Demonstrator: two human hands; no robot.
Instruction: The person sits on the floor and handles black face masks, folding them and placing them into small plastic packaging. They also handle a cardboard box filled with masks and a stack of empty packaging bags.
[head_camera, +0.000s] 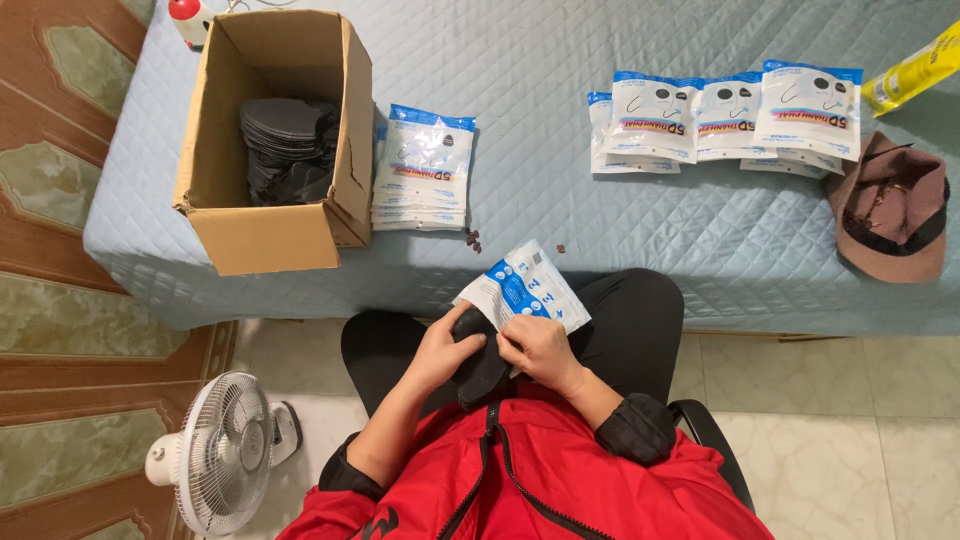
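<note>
Over my lap, my left hand (443, 349) and my right hand (540, 349) meet on a stack of black masks (480, 368) and a white and blue plastic pouch (527, 288). The masks' upper end sits in the pouch's mouth. My left hand grips the masks from the left. My right hand pinches the pouch's near edge. The pouch slants up toward the bed's edge. I wear a red jacket with black cuffs.
A bed with a quilted blue cover (560, 190) lies ahead. On it stand an open cardboard box (272, 215) holding black masks (290, 150), a pile of pouches (424, 170), a row of filled pouches (730, 115), a brown hat (892, 210). A white fan (222, 455) stands lower left.
</note>
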